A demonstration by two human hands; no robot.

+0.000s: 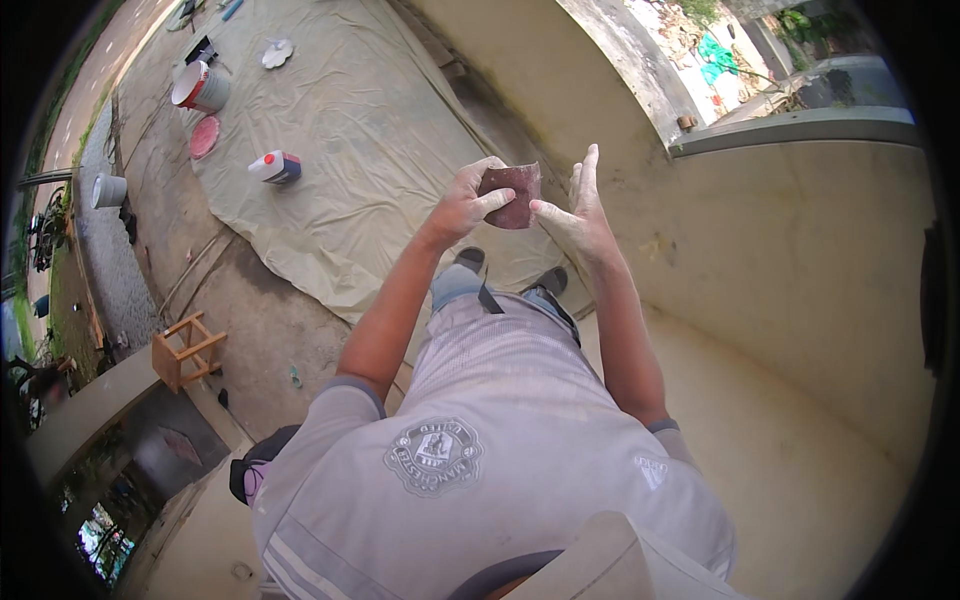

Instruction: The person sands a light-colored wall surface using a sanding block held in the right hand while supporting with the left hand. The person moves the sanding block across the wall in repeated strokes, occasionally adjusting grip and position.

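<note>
Both hands meet at the brown sheet [518,207]: left hand [465,204] clamping it, right hand [585,218] splayed, thumb at its edge; bending evenly seems wise.

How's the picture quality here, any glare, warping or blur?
Head view: corners go black and the ledge bows; ground beyond it glares near-white in patches; the wall and cloth sit in softer light; the brown sheet, left hand and right hand look fairly sharp.
</note>
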